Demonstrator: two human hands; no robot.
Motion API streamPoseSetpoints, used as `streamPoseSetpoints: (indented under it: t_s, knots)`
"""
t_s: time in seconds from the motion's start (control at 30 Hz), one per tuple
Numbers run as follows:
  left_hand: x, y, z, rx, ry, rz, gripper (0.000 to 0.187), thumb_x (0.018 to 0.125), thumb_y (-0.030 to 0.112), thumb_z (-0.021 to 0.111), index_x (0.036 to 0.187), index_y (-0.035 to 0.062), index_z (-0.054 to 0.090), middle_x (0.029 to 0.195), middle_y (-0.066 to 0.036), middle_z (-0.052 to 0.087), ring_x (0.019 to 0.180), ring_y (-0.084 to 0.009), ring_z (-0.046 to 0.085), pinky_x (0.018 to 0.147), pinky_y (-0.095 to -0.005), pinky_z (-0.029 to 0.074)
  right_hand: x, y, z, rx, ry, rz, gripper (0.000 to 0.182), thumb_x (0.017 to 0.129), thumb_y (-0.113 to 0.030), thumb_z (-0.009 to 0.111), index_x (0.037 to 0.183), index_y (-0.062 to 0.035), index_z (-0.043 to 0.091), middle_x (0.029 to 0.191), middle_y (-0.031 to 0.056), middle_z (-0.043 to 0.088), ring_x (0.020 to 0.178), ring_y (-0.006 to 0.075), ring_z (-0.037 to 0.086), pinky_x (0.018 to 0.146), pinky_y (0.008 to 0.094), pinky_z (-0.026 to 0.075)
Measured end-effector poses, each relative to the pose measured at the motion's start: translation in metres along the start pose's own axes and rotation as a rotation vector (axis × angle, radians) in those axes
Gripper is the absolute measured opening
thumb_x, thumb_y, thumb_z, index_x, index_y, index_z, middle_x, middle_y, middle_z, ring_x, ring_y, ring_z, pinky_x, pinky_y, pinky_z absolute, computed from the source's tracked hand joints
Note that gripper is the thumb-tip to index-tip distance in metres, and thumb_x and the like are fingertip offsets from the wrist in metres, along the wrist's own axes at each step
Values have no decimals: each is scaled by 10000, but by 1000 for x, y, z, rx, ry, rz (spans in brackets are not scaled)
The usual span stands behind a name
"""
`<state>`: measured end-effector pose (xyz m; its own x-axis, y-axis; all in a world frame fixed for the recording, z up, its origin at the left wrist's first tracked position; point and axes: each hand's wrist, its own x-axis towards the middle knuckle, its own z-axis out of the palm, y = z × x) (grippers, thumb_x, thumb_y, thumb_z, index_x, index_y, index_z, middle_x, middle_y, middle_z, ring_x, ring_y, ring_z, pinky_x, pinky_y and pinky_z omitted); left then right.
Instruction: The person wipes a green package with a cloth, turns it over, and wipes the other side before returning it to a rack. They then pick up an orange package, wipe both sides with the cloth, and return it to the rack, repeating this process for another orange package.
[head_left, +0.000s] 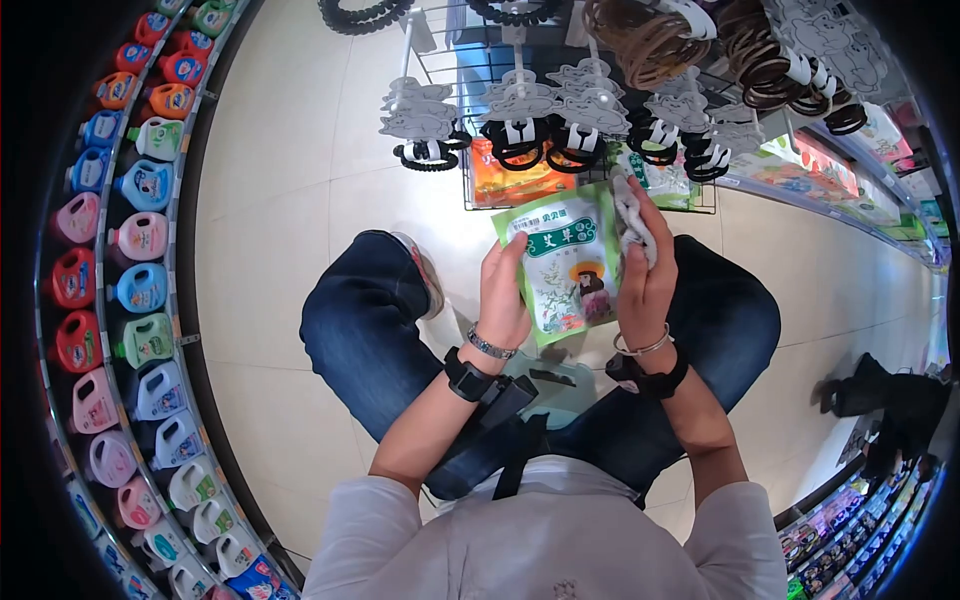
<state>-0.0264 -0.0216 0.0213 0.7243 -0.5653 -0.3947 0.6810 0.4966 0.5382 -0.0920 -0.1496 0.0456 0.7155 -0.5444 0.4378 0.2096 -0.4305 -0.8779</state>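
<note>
A green and white packet point(560, 262) with a picture of a figure in a yellow hat is held up between my two hands. My left hand point(503, 290) grips its left edge, thumb on the front. My right hand point(647, 262) is at the packet's right side and holds a grey-white cloth point(632, 222) against that edge. Just beyond the packet is a wire basket point(590, 207) with an orange packet point(515, 172) and another green and white packet point(655, 178) in it.
Black hair ties point(520, 140) on grey cards hang above the basket, with brown ones point(655, 45) at upper right. Shelves of detergent bottles point(143, 237) line the left. A person in dark clothes point(900, 400) is at far right. My knees flank the packet.
</note>
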Motion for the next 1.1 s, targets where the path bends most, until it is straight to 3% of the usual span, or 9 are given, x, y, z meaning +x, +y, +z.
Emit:
streamPoseSetpoints:
  t_s: [0.2, 0.3, 0.37, 0.5, 0.67, 0.73, 0.9, 1.0, 1.1]
  knots:
    - [3, -13, -12, 38, -72, -41, 360, 934, 306, 407, 1167, 35, 451, 1136, -78, 528, 1031, -184, 522, 879, -330, 432, -30, -1, 29, -539, -417, -117, 494, 796, -76, 503, 1283, -104, 424, 1390, 135, 314, 1284, 306, 290, 1035, 478, 203]
    - [8, -14, -43, -512, -426, -353, 382, 952, 334, 322, 1251, 108, 393, 1243, -83, 461, 1102, -223, 483, 956, -393, 375, -44, -4, 35, -517, -582, -101, 537, 809, -166, 523, 1325, -152, 377, 1421, 119, 257, 1312, 298, 237, 1031, 520, 175]
    - [7, -10, -20, -444, -297, -312, 398, 951, 340, 326, 1264, 102, 382, 1268, -85, 446, 1123, -224, 470, 969, -391, 362, -31, 6, 33, -786, -663, -218, 555, 829, -235, 506, 1350, -147, 335, 1427, 117, 244, 1322, 309, 208, 1031, 520, 174]
    - [5, -6, -6, -418, -237, -226, 453, 943, 380, 325, 1290, 92, 373, 1313, -95, 418, 1180, -243, 420, 1007, -402, 315, 3, 28, 22, -580, -303, -40, 509, 867, -287, 444, 1349, -161, 339, 1437, 136, 209, 1308, 338, 226, 1024, 532, 178]
    - [15, -4, -28, -594, -327, -231, 477, 939, 387, 338, 1291, 65, 362, 1309, -107, 417, 1195, -251, 402, 1013, -414, 304, -35, 13, 31, -699, -370, -121, 542, 835, -322, 487, 1339, -169, 358, 1434, 147, 207, 1311, 345, 211, 1026, 530, 173]
    - [14, 0, -28, -488, -266, -225, 476, 938, 380, 347, 1289, 58, 363, 1304, -110, 421, 1194, -257, 403, 1013, -416, 305, -46, 0, 32, -601, -644, -97, 577, 793, -280, 549, 1331, -183, 366, 1429, 128, 228, 1311, 331, 219, 1025, 537, 173]
    - [11, 5, -26, -427, -235, -112, 531, 925, 422, 352, 1306, 53, 336, 1308, -114, 416, 1204, -263, 395, 1021, -421, 294, -28, 19, 17, -781, -417, -95, 578, 764, -256, 566, 1311, -190, 394, 1405, 112, 276, 1275, 320, 287, 1015, 529, 213]
    - [13, 12, -27, -469, -254, -111, 519, 928, 410, 350, 1310, 59, 334, 1312, -107, 415, 1201, -269, 401, 1016, -431, 300, -24, 68, -13, -497, -336, 54, 486, 908, -302, 382, 1334, -73, 333, 1386, 142, 310, 1271, 294, 305, 1034, 422, 248]
    - [12, 15, -27, -489, -250, -93, 473, 934, 376, 363, 1275, 50, 384, 1276, -101, 459, 1168, -257, 440, 1001, -412, 322, -19, 62, -23, 681, -102, 873, 456, 951, -343, 341, 1279, -28, 379, 1216, 74, 498, 1127, 172, 472, 929, 291, 378]
